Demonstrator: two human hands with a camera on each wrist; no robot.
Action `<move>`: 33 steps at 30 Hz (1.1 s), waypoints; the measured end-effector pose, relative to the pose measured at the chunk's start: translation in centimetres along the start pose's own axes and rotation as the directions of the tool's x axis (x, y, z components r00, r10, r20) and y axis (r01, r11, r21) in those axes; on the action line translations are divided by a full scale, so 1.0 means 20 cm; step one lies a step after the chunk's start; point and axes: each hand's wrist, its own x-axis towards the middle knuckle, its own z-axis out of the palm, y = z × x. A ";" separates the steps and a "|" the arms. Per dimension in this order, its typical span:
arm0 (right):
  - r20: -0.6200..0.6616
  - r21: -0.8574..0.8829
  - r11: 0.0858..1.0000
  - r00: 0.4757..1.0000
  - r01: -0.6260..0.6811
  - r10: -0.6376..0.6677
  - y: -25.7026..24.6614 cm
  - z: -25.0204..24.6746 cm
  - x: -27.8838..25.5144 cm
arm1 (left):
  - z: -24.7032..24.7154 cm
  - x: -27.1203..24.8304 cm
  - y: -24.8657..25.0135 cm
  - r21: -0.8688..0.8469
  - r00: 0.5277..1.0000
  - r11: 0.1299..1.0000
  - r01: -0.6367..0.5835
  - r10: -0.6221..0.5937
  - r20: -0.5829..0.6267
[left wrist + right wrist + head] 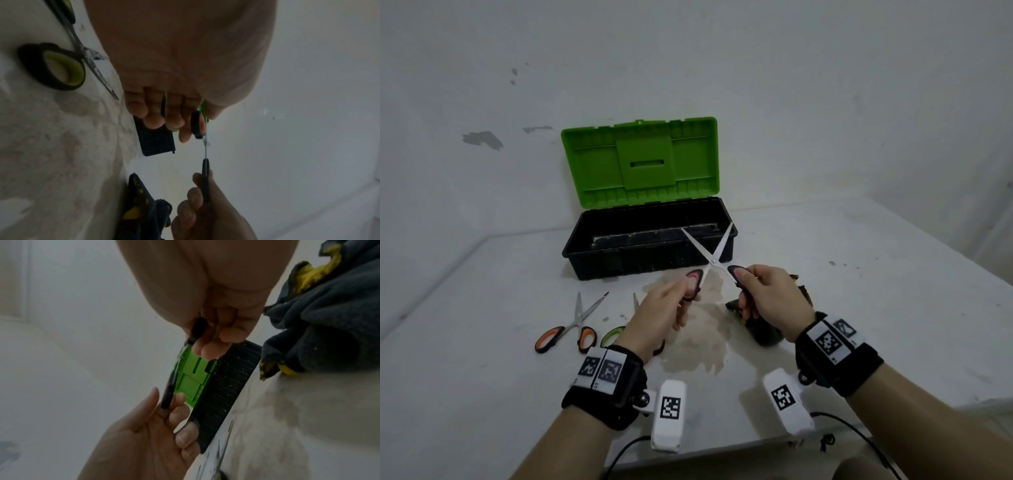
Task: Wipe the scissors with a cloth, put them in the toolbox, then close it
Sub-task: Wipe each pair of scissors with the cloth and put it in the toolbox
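Observation:
Red-handled scissors [714, 255] are held in the air in front of the toolbox, their blades spread wide in an X. My left hand [674, 303] grips the left handle loop [198, 124]. My right hand [763, 291] grips the right handle loop [198, 328]. The toolbox [585, 253] stands open at the back of the table, black base with its green lid [640, 161] upright. A dark grey cloth [763, 329] with yellow patches lies on the table under my right hand [329, 321].
Orange-handled scissors [571, 329] lie on the table at the left. Green-handled scissors [61, 68] lie beside them, partly hidden by my left wrist. A damp stain [702, 342] marks the table between my hands. A wall stands close behind the toolbox.

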 end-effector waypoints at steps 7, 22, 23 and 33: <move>-0.044 -0.157 0.980 0.990 0.123 -0.131 -0.05 0.13 -0.03 | 0.05 -0.03 0.04 -0.025 0.996 0.999 0.024 -0.022 0.081; -0.095 -0.216 0.963 0.978 0.163 -0.187 -0.03 0.17 0.00 | 0.09 -0.02 0.04 0.008 1.000 1.000 -0.010 0.010 0.002; -0.096 -0.215 0.963 0.977 0.165 -0.189 -0.03 0.16 0.00 | 0.09 -0.01 0.04 0.028 1.000 0.999 -0.021 0.021 -0.003; -0.083 -0.203 0.974 0.989 0.101 -0.120 -0.06 0.12 0.07 | 0.10 0.02 0.10 0.364 0.993 0.924 -0.115 0.114 0.024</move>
